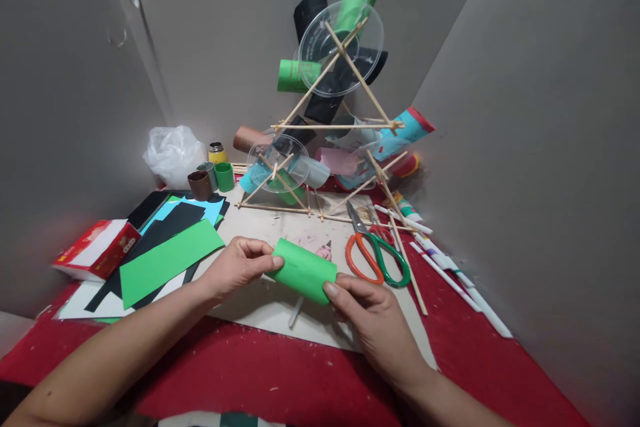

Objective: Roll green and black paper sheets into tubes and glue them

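Note:
A rolled green paper tube [305,270] is held between my two hands, above a pale board [250,300]. My left hand [245,263] pinches its left end between thumb and fingers. At the right end, my right hand [363,300] grips the edge in the same way. Under the tube lies a thin white stick [296,312], partly hidden, and a pink-barrelled pen or glue tip [325,251] shows just behind it. Scissors [377,253] with orange and green handles rest to the right. On the left is a flat green paper strip [173,263].
Behind my hands stands a wooden-stick frame [337,125] carrying clear plastic discs [305,53] and coloured paper tubes. A red box [97,249], white plastic bag [174,157] and small paint pots [225,177] sit left. Rolled white sticks [450,280] lie by the right wall.

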A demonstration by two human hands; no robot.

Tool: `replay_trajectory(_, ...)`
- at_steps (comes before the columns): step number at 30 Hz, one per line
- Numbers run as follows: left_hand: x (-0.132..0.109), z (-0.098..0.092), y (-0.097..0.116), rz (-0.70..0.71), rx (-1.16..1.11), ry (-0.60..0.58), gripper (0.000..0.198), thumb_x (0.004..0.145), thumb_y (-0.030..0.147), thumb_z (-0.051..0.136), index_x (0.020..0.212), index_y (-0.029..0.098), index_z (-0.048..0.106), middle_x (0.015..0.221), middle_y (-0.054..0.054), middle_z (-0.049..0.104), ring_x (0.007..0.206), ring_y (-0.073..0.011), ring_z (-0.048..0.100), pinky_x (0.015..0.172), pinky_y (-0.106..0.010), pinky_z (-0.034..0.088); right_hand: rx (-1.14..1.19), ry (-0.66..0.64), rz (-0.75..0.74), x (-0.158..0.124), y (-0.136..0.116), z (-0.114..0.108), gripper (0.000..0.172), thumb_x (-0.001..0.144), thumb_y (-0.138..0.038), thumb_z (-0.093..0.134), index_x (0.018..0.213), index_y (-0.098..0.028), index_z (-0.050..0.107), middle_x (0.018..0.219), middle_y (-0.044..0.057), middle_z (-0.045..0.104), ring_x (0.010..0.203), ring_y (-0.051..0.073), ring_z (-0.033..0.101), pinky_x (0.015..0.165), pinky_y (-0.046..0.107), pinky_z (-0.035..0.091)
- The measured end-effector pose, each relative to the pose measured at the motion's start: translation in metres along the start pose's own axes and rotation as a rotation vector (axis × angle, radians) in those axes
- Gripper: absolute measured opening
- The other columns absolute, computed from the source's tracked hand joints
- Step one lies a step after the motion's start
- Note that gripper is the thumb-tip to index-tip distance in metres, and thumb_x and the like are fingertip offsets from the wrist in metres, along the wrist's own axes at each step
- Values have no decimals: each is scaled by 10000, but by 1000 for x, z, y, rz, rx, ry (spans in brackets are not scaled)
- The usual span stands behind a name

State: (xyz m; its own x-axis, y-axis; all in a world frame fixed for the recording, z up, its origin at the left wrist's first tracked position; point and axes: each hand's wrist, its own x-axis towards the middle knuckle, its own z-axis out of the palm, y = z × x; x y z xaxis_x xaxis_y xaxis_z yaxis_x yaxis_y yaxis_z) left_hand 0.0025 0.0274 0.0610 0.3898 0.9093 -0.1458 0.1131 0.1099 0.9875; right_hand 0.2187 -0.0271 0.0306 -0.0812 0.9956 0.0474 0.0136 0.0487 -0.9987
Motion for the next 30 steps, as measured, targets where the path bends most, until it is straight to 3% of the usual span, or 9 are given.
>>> replay_trajectory(8,0,-2,-1,21,-3,-49,397,756,477,689,576,133,605,456,50,409,442,-63,309,448,-212,192,-12,7,-20,0,0,-1,369,796,-430,660,547,-180,552,552,-25,425,529,120,368,499,259,291)
replay_trajectory(14,0,2,-1,-36,-101,-97,294,660,409,792,747,131,749,665,-19,651,589,-103,508,598,-212,383,-43,-36,-30,1,-1,0,386,812,-424,643,536,-179,530,556,-21,425,542,122,371,510,258,294)
replay_trajectory(18,1,3,-3,-52,-123,-97,279,670,385,794,777,128,771,715,-46,696,636,-127,559,678,-245,433,-50,-53,-13,2,-1,2,399,803,-433,649,522,-178,526,545,-22,418,540,121,365,510,258,294)
replay_trajectory(23,-4,10,-1,-12,-127,-45,264,674,388,790,714,129,760,654,-29,673,589,-117,535,630,-237,429,64,-54,67,3,0,4,315,736,-455,716,604,-174,660,552,-24,479,538,120,374,514,245,324)
replay_trajectory(27,-9,18,-1,-6,-125,-70,279,686,409,775,730,135,752,650,-15,651,575,-109,512,597,-225,399,161,-56,123,3,1,3,252,719,-436,744,664,-190,734,638,0,605,629,156,492,614,259,403)
replay_trajectory(30,-8,17,-4,14,-89,-72,348,732,459,726,632,128,697,538,22,538,507,-78,415,529,-206,318,198,-35,150,3,2,1,242,710,-429,758,721,-187,765,668,12,630,642,163,511,614,261,407)
